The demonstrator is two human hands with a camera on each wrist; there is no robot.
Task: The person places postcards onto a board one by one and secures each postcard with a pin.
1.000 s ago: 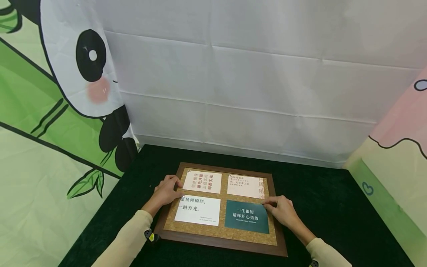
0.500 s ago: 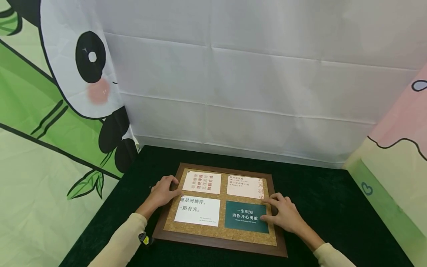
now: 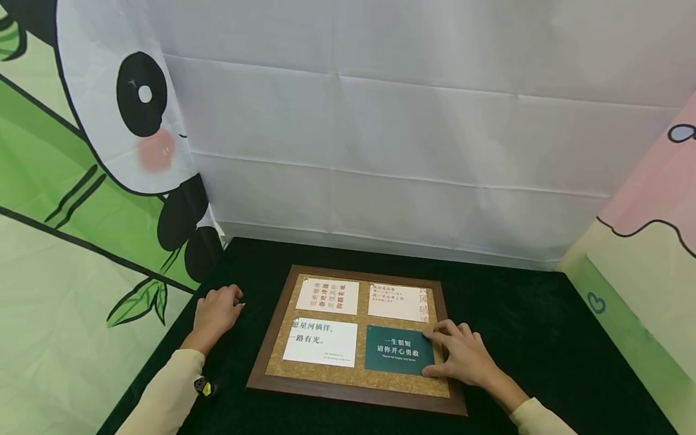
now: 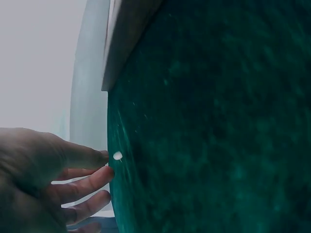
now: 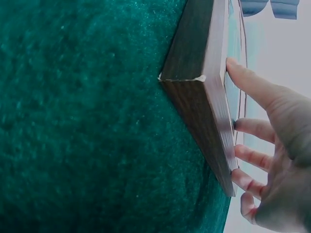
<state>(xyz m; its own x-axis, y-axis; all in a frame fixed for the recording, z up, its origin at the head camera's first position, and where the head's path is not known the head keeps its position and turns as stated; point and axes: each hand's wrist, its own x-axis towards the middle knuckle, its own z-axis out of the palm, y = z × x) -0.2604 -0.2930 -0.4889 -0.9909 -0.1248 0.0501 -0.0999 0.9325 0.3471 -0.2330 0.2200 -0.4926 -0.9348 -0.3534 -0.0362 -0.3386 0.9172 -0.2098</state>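
Observation:
My left hand (image 3: 216, 314) is over the dark green cloth, left of the framed cork board (image 3: 348, 379). Just beyond its loosely bent fingers lies a small white pushpin-like piece (image 4: 118, 156), apart from the fingertips in the left wrist view. My right hand (image 3: 462, 356) rests at the right side of the teal card (image 3: 399, 347). Its thumb touches the lower right corner and its index finger reaches the upper right corner. A white card (image 3: 321, 347) with dark lettering lies to the left of the teal one.
Two pale cards with reddish print, one left (image 3: 328, 296) and one right (image 3: 399, 302), sit along the board's far half. Dark green cloth (image 3: 544, 338) covers the table. A white curtain (image 3: 380, 133) hangs behind, and a panda-print sheet (image 3: 81, 241) borders the left side.
My left hand has left the board's left edge and moved left onto the cloth. My right thumb has slid down the teal card to its lower right corner; the cards stay in place.

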